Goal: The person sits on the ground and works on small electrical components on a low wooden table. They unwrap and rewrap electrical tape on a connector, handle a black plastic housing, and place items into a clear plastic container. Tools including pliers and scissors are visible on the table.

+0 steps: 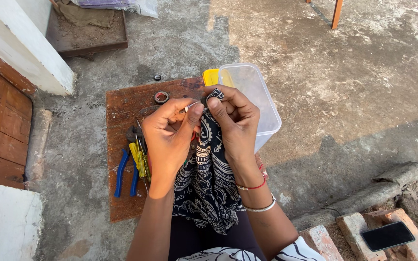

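The left hand has its thumb and forefinger pinched narrow in a tight grip on a small silvery metal part, slim and shiny, whose exact kind is too small to tell. The right hand closes its grip on the top fold of a black cloth with a white printed pattern, pressing that fold against the metal part, so both hands meet at the same spot. The cloth hangs down from the fingers between the two forearms and drapes over the person's lap.

Just behind the right hand stands a clear plastic box with a yellow lid under it, resting at the right edge of a worn reddish-brown wooden board that lies on the rough concrete floor. Under the left hand, on the board, lie blue-handled pliers and a yellow-handled screwdriver, side by side and touching. Near the board's far edge sits a small roll of tape. Well apart at the lower right, a dark phone lies on a brick.
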